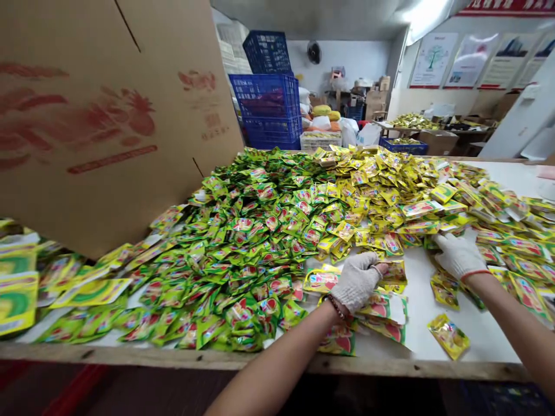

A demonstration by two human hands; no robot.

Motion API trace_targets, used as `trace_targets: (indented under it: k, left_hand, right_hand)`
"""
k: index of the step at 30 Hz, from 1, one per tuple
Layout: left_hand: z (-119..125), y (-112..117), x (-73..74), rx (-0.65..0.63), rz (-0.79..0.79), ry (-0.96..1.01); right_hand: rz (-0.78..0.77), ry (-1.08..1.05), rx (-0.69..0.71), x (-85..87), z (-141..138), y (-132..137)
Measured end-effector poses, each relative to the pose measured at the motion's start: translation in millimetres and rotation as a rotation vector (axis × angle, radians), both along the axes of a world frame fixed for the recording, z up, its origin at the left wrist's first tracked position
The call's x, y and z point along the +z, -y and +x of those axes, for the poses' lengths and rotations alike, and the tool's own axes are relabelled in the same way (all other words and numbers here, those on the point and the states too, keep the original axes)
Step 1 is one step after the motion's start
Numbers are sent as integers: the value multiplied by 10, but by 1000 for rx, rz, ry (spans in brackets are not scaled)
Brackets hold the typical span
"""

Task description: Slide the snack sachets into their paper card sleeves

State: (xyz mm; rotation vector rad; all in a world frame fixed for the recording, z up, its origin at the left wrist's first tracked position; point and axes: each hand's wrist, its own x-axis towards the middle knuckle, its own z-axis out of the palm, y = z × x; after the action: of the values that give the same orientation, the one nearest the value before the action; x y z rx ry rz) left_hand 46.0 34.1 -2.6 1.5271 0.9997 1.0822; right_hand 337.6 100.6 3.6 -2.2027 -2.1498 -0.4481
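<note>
My left hand, in a white knit glove with bare fingertips, is closed on the edge of a small yellow packet. Under and beside that wrist lie larger flat watermelon-print packets. To the right, my right hand, gloved too, reaches to the edge of the yellow pile, its fingers spread against packets there; the fingertips are partly hidden. Below it rest a loose yellow packet and, nearer the table edge, another single yellow packet.
A heap of green watermelon packets spreads left of my hands, with a yellow packet heap behind. A big cardboard box stands at left. The table has a wooden front edge. Blue crates are stacked beyond.
</note>
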Motion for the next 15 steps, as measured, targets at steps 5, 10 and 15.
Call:
trace_targets:
  k: [5, 10, 15]
  left_hand:
    - [-29, -18, -14, 49, -107, 175]
    - [-96, -70, 17, 124, -224, 263]
    - [-56, -6, 23, 56, -222, 246]
  right_hand:
    - [-38, 2, -115, 37, -146, -74]
    - [117, -575, 17, 147, -392, 368]
    - [-2, -1300, 189, 90, -884, 899]
